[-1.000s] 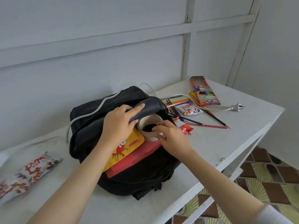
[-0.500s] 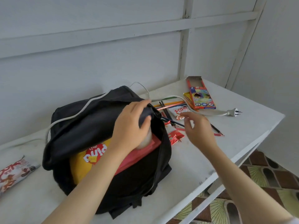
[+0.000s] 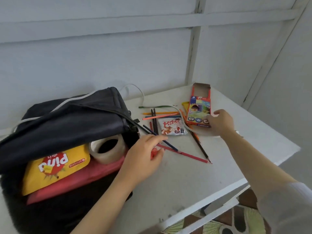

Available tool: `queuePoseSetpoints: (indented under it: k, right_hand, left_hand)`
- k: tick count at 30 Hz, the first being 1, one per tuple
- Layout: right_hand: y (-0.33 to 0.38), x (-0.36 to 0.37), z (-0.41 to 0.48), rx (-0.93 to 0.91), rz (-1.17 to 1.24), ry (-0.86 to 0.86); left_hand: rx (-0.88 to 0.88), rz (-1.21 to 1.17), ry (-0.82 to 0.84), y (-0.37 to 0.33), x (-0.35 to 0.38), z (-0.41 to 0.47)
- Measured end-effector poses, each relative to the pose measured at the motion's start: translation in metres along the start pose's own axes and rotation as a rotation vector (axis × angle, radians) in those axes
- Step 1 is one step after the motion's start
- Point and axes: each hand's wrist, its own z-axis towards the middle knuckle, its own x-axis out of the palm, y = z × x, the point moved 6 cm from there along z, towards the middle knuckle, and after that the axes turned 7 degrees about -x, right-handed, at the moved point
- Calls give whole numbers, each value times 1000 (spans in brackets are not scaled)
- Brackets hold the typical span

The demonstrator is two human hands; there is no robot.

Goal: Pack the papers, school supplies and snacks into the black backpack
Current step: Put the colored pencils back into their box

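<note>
A small red packet (image 3: 154, 152) is pinched by the left hand (image 3: 143, 154) beside the open black backpack (image 3: 67, 119), while the pencil box (image 3: 200, 108) is gripped by the right hand (image 3: 219, 123).

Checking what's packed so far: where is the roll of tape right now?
In the head view the roll of tape sits inside the open backpack, left of centre, on a red folder beside the yellow snack bag.

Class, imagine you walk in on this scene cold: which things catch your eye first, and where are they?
The open black backpack at left, with a bright yellow snack bag and a tape roll in its mouth. Right of it, coloured pencils lie scattered over the white table. The right hand rests on the orange pencil box.
</note>
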Motion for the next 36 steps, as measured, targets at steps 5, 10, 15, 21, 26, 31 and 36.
queuePoseSetpoints:
  k: [5,10,15,21,26,31,36]
  right_hand:
    - [-6,-4,8,16,154,22]
    - [4,-3,-1,143,502,194]
    - [11,9,-40,166,703,441]
    - [16,9,-89,-94,668,512]
    - [17,1,-99,-215,632,562]
    - [18,-1,-107,-283,703,653]
    - [11,-11,-94,-691,307,544]
  left_hand:
    - [-101,-115,-69,-7,20,10]
    - [-187,-193,-110,-23,36,28]
    - [-394,-335,-84,-34,48,61]
    - [-534,-273,44,-46,54,81]
    - [-535,-250,29,-44,57,78]
    - [-617,-509,14,-38,59,70]
    - [-537,-479,47,-45,34,65]
